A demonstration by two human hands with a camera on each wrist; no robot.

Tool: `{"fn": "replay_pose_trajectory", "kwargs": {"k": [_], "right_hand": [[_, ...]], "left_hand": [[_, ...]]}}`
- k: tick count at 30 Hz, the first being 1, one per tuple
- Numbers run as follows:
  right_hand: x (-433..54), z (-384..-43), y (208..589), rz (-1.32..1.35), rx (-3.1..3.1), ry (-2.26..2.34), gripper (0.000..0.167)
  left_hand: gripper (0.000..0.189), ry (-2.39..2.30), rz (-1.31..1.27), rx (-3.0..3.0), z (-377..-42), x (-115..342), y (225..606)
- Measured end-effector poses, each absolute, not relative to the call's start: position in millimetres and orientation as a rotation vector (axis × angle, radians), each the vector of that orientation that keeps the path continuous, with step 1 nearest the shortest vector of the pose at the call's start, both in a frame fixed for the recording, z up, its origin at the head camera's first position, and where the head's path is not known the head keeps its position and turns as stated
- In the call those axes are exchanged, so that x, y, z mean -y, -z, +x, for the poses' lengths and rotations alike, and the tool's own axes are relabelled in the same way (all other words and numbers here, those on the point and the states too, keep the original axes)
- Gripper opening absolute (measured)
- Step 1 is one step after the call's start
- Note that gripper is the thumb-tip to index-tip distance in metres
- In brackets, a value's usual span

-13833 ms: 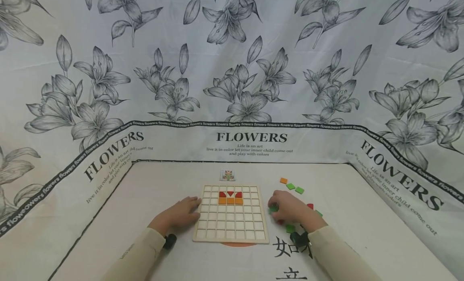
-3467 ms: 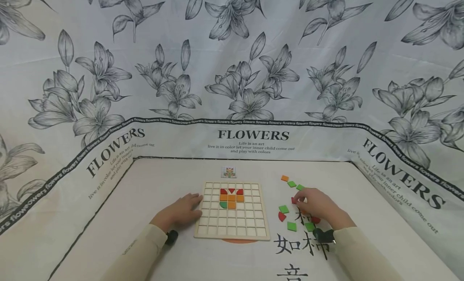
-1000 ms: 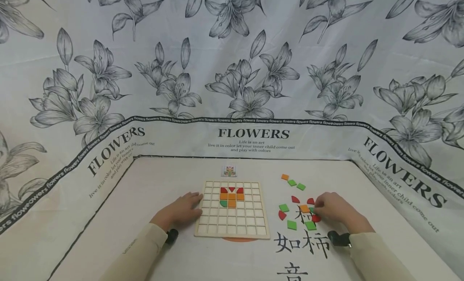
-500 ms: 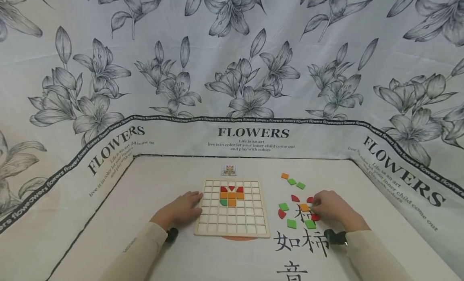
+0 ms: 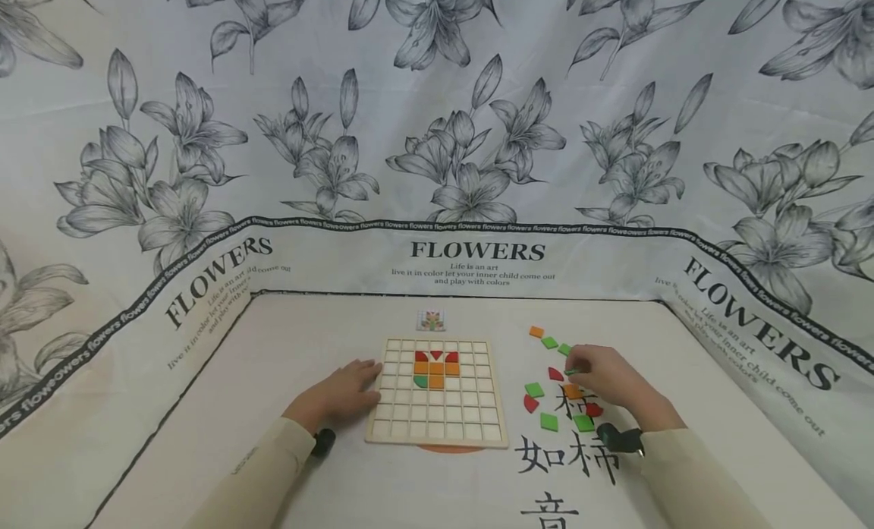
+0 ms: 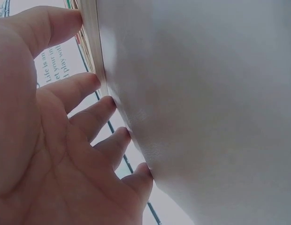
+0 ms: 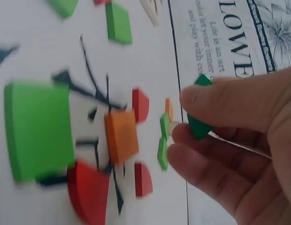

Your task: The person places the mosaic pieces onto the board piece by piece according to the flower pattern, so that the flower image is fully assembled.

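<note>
My right hand [image 5: 608, 371] pinches a dark green tile [image 7: 200, 127] with a curved edge between thumb and fingers, raised above the loose tiles in the right wrist view. My left hand [image 5: 339, 392] lies at the left side of a pale wooden grid board [image 5: 447, 443]; in the left wrist view its fingertips [image 6: 91, 80] touch the board's edge. On the board, red tiles [image 5: 451, 357] form a row above orange tiles [image 5: 436, 369]. Below these sit a green rounded tile [image 5: 420, 382] and another orange tile [image 5: 436, 382].
Loose on the cloth right of the board lie green squares [image 5: 549, 421], red rounded tiles [image 5: 530, 404] and an orange square [image 7: 122, 137]. Farther back are another orange square [image 5: 536, 332] and more green tiles [image 5: 549, 342]. A small pattern card [image 5: 431, 321] lies beyond the board.
The board gained a green rounded tile and another orange one since the oldest frame. Lately my right hand has picked up the dark green tile and moved left and away. My left hand stays put.
</note>
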State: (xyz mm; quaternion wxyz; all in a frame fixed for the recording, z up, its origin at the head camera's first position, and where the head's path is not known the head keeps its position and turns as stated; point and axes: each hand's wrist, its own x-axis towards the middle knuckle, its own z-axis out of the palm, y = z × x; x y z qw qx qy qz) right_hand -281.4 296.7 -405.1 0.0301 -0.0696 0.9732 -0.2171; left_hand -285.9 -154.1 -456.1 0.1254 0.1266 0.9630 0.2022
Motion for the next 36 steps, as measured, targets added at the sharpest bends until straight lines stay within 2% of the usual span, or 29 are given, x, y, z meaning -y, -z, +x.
{"fn": "replay_pose_trajectory", "kwargs": {"k": [9, 16, 25, 36], "right_hand": [[-255, -292, 409, -0.436, -3.000, 0.683, 0.024], [-218, -301, 413, -0.415, -2.927, 0.863, 0.005], [-177, -309, 424, -0.419, -2.845, 1.005, 0.005], [-153, -318, 442, -0.445, -2.749, 1.182, 0.005]], "left_hand": [[0.061, -0.599, 0.380, -2.805, -284, 154, 457], [0.062, -0.601, 0.379, -2.815, -285, 154, 456], [0.061, -0.616, 0.378, -2.804, -284, 153, 455], [0.061, -0.604, 0.382, -2.804, -286, 153, 456]]}}
